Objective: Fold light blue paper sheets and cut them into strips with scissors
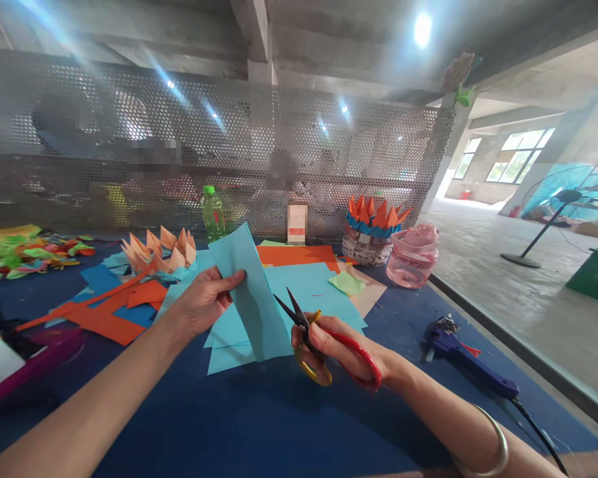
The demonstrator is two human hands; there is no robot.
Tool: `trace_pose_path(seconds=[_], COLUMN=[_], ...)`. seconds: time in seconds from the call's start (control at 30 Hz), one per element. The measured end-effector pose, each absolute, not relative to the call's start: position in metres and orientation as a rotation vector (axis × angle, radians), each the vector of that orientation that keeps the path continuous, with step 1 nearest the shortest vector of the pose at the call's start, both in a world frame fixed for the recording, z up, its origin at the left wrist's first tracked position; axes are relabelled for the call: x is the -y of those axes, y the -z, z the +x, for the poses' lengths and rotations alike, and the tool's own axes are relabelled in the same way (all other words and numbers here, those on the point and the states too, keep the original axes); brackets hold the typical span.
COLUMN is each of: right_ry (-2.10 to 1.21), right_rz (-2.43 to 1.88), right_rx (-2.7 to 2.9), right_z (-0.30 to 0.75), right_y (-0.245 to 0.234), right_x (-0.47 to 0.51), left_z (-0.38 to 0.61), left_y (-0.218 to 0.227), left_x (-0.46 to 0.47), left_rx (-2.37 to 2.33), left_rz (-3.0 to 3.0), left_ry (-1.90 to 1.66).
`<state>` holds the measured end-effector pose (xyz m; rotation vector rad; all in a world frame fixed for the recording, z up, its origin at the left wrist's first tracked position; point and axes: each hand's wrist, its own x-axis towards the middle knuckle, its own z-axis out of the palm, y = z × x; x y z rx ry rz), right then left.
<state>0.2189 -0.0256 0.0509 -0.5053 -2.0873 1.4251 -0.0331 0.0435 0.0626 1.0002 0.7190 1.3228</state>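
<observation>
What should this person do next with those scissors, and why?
Probably the next small move is to close the scissors a little on the folded light-blue paper. The right hand has the open blades right at the paper's edge, while the left hand pinches the fold steady, so a short first snip seems to fit.

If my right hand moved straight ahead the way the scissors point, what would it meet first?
The folded light blue paper held in your left hand: the tips of the scissors in your right hand sit at its edge, though depth hides whether they touch.
</observation>
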Motion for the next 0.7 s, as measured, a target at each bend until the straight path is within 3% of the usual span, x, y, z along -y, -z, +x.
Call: trace_pose_path(seconds=[0.7], right_ry=[-1.367], right_rz=[-0.496], right_rx=[2.137], right_z=[0.2188], right_y=[-0.0558], right_x=[0.0275], left_z=[-0.0323], left_y=[-0.0670], left_x=[-0.0405], left_rx=[-0.775], left_rz=[1.094], left_ry=[-1.287])
